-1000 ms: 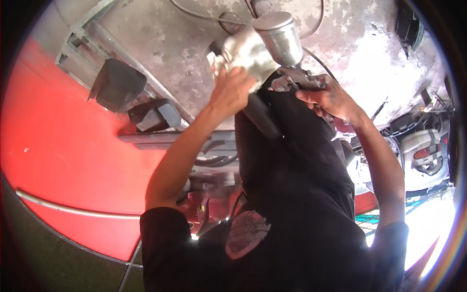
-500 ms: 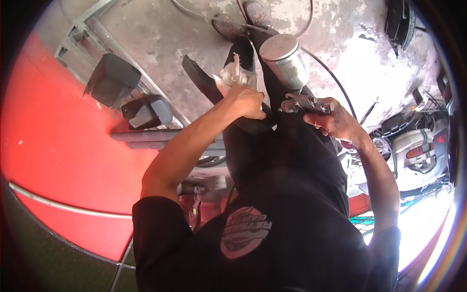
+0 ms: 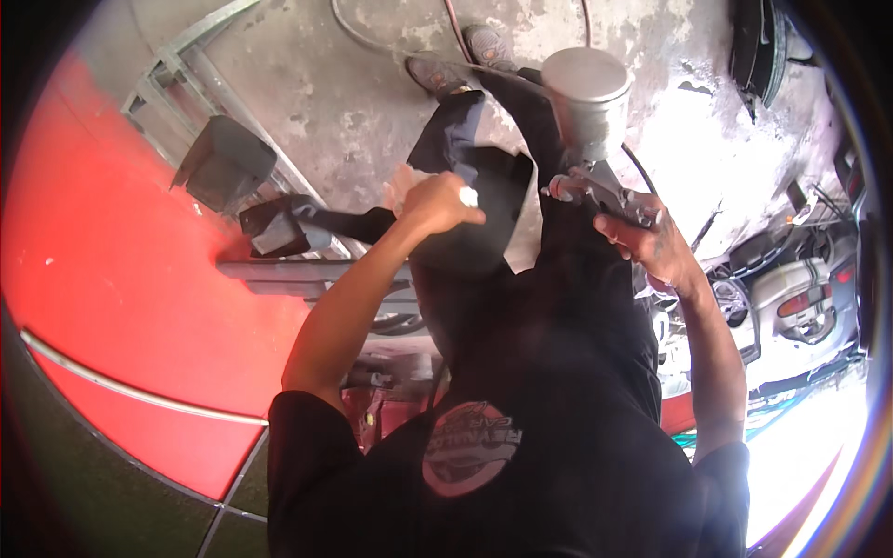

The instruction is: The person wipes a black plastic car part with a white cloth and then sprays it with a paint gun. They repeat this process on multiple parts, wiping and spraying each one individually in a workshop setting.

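Nearest, one black shirt (image 3: 577, 446) with one round print (image 3: 473, 448) on the chest. Next, two bare hands, well apart, both closed on something. One left hand (image 3: 442, 205), bunched around one pale cloth (image 3: 402, 184). One right hand (image 3: 645, 240), wrapped around the grip of one spray gun (image 3: 609, 195), off to the right of the legs; trigger pressed or free, impossible to tell. On top of the gun, one silver cup (image 3: 590, 116) under one round lid (image 3: 586, 74). Just behind the cup, one black hose (image 3: 638, 169).

Behind the left hand and over the legs, one broad dark part (image 3: 507, 209) with a curved edge. Left of the wrist, one narrow dark length (image 3: 358, 224); joined to the broad part or separate, impossible to tell.

Farther down, one pair of black trousers (image 3: 581, 270), and past the hems two shoes (image 3: 488, 46), near each other on one blotched concrete floor (image 3: 321, 84).

To the left, one large red surface (image 3: 139, 279) with one pale strip (image 3: 130, 388) near the lower edge, one long grey bar (image 3: 284, 275), two dark housings (image 3: 228, 166) near each other, and one metal frame (image 3: 169, 63).

To the right, one whitish vehicle body part (image 3: 774, 298) with one red-orange lamp (image 3: 804, 302); higher up, one curved black piece (image 3: 755, 56).
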### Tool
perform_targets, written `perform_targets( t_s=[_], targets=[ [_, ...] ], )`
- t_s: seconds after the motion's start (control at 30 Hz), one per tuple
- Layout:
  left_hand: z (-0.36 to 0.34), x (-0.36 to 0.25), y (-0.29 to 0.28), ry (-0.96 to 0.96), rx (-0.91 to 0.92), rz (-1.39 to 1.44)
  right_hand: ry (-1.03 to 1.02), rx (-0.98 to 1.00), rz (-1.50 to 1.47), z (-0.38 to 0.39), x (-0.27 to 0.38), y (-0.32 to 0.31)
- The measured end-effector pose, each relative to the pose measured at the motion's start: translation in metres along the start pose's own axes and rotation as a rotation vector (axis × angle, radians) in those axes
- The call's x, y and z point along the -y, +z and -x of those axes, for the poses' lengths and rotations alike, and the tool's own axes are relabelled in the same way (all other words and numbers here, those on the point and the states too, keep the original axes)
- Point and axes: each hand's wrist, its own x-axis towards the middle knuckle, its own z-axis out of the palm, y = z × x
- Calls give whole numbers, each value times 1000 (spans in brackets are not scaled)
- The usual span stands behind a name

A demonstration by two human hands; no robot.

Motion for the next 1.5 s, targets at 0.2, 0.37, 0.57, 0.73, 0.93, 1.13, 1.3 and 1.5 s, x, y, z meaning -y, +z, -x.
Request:
perform_targets(
  t_s=[0.2,0.37,0.57,0.73,0.93,1.13,1.3,1.5],
  targets=[
    [-26,13,-6,-289,-349,636,28,-28,-86,1,3,4],
    [-91,8,34,-497,-767,799,-44,-75,-133,-9,-35,21],
    [-106,2,94,-409,-1100,804,26,-92,-102,-16,-46,29],
    [-112,-17,90,-263,-1113,773,-115,173,234,-27,-93,11],
    [-61,2,65,-96,-972,904,-269,16,294,-53,-67,31],
    [7,-10,60,-137,-1069,718,-366,-87,204,-75,-57,46],
    [74,-45,18,-35,-1125,936,1,-15,143,-89,-6,55],
    [-36,-1,5,201,-741,-177,-19,-49,36,-100,-21,63]
  ],
)
